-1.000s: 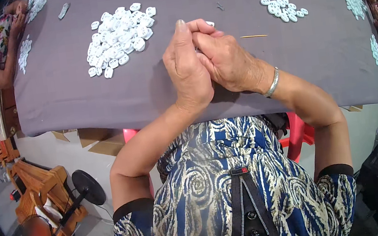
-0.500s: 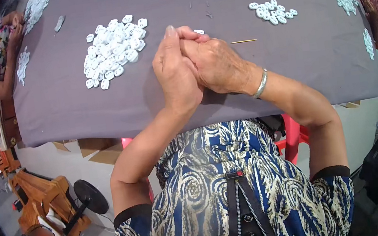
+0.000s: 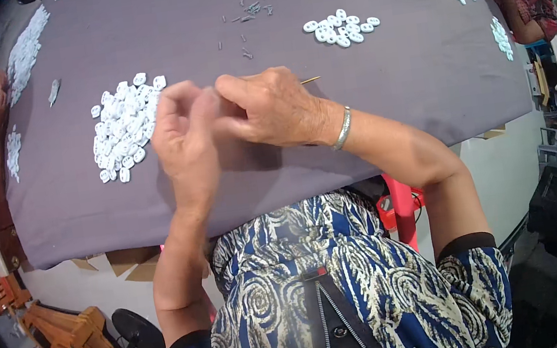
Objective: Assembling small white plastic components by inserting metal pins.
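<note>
White small pieces (image 3: 123, 127) lay heaped on the greyish-purple cloth (image 3: 394, 88), just beside the left hand (image 3: 183, 148), whose blurred fingers were curled. The right hand (image 3: 278, 107) was bent close to it, near a thin stick (image 3: 310, 79); whether either hand pinched anything could not be told. White oval pieces (image 3: 342, 30) lay beyond the stick

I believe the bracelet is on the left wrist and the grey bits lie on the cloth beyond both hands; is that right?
Not quite: the head view shows the bracelet on the right wrist. The grey bits do lie on the cloth beyond the left hand and right hand.
</note>
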Action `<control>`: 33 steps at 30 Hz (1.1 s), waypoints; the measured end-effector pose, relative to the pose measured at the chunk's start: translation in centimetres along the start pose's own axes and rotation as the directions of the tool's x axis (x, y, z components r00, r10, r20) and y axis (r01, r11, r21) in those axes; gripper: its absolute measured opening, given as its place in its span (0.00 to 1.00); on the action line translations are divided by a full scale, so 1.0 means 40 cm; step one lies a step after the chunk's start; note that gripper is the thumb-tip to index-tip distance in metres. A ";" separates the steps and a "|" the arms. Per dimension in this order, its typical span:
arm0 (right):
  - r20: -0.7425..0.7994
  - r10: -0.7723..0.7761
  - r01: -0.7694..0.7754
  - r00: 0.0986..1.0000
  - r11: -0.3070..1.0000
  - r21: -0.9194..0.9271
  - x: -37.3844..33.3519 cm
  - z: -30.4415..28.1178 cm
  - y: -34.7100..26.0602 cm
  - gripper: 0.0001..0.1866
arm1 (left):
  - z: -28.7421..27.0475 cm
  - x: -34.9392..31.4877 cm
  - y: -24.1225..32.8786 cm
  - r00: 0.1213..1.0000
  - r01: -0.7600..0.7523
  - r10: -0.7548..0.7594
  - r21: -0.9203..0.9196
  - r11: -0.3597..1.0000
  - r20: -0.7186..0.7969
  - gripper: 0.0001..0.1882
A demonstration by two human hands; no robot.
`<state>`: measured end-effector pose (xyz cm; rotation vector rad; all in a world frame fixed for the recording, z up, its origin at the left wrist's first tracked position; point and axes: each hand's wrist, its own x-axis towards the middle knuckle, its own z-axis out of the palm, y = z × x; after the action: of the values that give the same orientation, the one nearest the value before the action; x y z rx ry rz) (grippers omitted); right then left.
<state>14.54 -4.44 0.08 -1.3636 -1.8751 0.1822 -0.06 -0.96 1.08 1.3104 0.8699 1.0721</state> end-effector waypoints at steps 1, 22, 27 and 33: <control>0.034 -0.027 0.026 0.999 1.000 0.009 0.002 -0.012 -0.002 0.15 | -0.008 0.009 0.011 0.999 -0.020 0.019 -0.002 1.000 -0.029 0.03; -0.063 0.073 -0.084 0.995 0.974 -0.210 0.044 -0.087 0.135 0.02 | -0.093 0.075 -0.003 0.912 -0.319 0.376 0.293 0.901 -0.162 0.05; -0.008 0.064 -0.064 0.998 0.968 -0.241 0.046 -0.062 0.139 0.03 | -0.060 0.058 -0.005 0.942 -0.299 0.333 0.343 0.890 -0.041 0.05; 0.060 0.136 -0.112 0.989 0.948 -0.298 0.057 -0.054 0.137 0.03 | -0.054 0.056 -0.011 0.951 -0.284 0.308 0.294 0.913 -0.037 0.04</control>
<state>19.76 -0.93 -0.21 -1.7006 -1.9397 0.0190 -1.37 1.85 0.61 1.6914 0.9324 1.2775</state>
